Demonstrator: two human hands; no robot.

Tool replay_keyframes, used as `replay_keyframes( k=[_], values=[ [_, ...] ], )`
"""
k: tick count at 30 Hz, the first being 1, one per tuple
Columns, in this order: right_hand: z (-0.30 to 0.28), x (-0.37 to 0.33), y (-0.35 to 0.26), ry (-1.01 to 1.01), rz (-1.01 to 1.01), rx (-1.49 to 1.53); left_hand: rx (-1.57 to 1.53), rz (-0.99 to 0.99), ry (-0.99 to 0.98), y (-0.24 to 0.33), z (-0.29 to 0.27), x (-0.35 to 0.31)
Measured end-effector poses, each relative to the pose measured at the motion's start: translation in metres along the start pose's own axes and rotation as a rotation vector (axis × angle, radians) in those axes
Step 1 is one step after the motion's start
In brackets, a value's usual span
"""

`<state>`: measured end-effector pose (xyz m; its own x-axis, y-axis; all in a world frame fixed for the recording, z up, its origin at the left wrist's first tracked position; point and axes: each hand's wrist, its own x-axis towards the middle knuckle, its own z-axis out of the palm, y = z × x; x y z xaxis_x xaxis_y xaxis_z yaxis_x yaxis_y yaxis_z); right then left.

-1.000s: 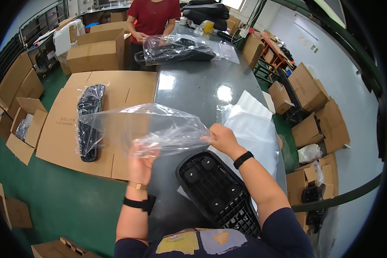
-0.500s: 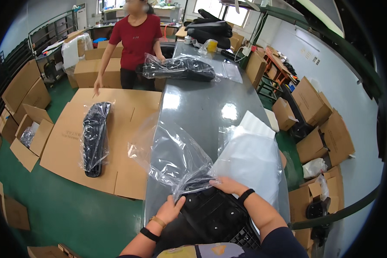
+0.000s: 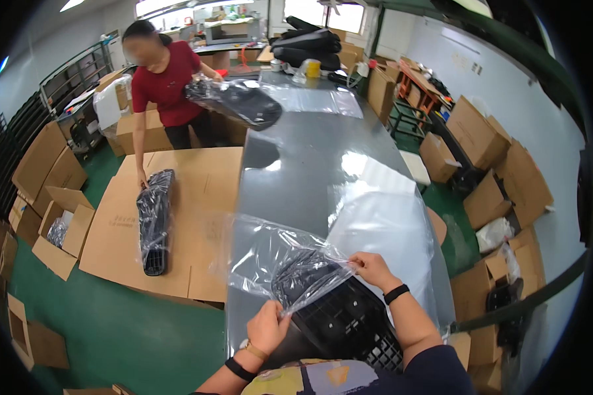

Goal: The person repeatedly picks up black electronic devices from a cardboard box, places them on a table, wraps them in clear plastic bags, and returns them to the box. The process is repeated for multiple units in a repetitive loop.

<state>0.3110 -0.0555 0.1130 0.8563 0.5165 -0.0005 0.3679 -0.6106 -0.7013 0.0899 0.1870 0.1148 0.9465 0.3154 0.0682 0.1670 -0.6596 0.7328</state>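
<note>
A clear plastic bag [image 3: 247, 253] covers the far end of a long black part [image 3: 339, 319], its ribbed, grid-like plastic underside facing up, perhaps a vehicle seat. The near end of this part lies uncovered against my front. My left hand [image 3: 268, 327] is closed on the left edge of the bag's mouth. On the other side, my right hand [image 3: 373, 271] pinches the right edge. Right of the part lies a stack of flat, clear-whitish plastic bags [image 3: 382, 227] on the grey table [image 3: 296, 164].
Across the table a co-worker in a red shirt [image 3: 168, 82] lifts one bagged black part [image 3: 237, 102] and touches another bagged part [image 3: 155, 220] on flat cardboard [image 3: 204, 191]. Black pieces [image 3: 306, 49] are piled at the table's far end. Open cartons [image 3: 66, 227] stand along both sides.
My hands have spread apart and the bag has moved over the part's far end. The co-worker has leaned down to the bagged part on the cardboard and raised the other off the table.
</note>
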Motion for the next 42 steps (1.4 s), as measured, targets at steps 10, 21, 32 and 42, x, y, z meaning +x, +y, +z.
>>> replay_keyframes(
  k=[10,21,32,42],
  values=[
    [-0.053,-0.217,0.059,0.218,0.438,0.298,0.111,0.413,0.066,0.021,0.015,-0.022],
    [0.003,-0.468,0.076,0.284,0.922,1.42,0.197,0.195,-0.047,0.046,0.038,-0.029],
    [-0.019,-0.439,0.017,0.093,0.593,1.202,0.074,0.337,0.2,0.085,0.031,0.015],
    [0.037,-0.421,0.033,0.236,0.556,1.476,0.468,0.817,0.243,0.13,0.027,0.028]
  ],
)
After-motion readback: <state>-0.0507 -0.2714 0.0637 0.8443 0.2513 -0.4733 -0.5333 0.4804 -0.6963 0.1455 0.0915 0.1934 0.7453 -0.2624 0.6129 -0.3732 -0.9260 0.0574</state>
